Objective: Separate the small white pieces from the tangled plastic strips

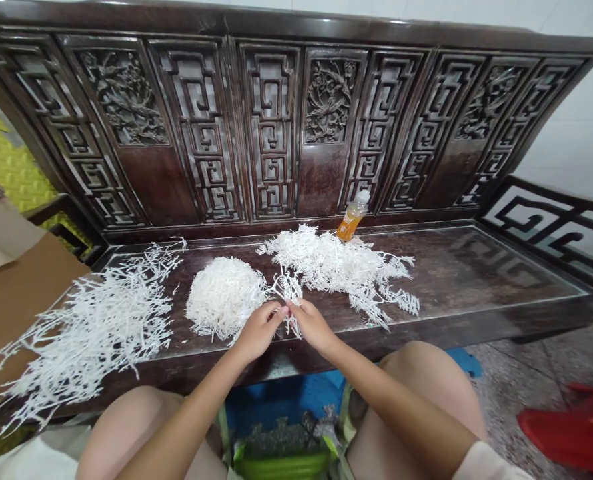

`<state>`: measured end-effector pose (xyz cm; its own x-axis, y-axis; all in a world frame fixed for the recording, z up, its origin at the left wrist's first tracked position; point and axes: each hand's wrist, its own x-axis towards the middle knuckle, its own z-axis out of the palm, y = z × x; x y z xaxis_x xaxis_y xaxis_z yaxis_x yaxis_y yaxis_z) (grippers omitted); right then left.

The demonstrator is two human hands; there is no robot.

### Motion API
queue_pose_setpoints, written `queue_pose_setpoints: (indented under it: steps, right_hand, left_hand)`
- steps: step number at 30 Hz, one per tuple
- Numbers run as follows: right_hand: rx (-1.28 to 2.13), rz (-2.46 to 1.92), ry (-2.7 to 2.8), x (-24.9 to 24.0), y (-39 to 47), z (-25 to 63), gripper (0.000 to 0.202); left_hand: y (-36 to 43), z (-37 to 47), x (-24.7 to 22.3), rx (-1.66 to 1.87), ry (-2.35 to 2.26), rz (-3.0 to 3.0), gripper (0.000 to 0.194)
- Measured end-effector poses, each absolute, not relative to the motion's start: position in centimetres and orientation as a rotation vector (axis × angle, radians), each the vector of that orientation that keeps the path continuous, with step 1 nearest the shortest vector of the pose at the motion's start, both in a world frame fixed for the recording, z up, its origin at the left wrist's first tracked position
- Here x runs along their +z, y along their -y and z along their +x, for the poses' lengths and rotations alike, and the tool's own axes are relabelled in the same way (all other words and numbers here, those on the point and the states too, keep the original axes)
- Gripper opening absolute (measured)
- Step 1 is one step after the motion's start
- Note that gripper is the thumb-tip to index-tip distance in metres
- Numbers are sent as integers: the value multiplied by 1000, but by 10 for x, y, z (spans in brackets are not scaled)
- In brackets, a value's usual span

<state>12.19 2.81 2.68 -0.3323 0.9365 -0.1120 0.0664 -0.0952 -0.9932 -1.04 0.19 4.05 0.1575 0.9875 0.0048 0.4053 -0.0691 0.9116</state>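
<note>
My left hand [262, 328] and my right hand [312, 323] meet over the front of the dark wooden bench seat, fingertips pinched together. Between them is a white branched plastic-looking sprig [287, 288], its thin twigs sticking out above and below the fingers. Just left of the hands lies a rounded pile of short white pieces [226, 297]. To the right spreads a heap of white branched sprigs [326, 260]. Farther left, a looser heap of long, thin white branches [96, 327] hangs over the bench's front edge. The fingertips hide the exact point of grip.
An orange drink bottle [352, 215] stands behind the right heap, near the carved bench back [326, 170]. Cardboard [31, 300] lies at the left, with a yellow mat [9, 157] behind. Below are a green object [283, 465] and a red object [571, 423].
</note>
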Motion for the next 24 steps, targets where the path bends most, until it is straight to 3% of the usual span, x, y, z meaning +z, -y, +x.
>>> queue_pose_setpoints:
  steps: [8, 15, 24]
  right_hand:
    - [1456, -1194, 1519, 24, -27, 123, 34]
    - [1459, -1208, 1590, 22, -25, 124, 36]
    - [1454, -1270, 1161, 25, -32, 119, 35]
  left_hand:
    - [2, -7, 43, 930, -1348, 1719, 26]
    - [0, -11, 47, 853, -1321, 1780, 33]
    - [0, -2, 43, 846, -1263, 1756, 33]
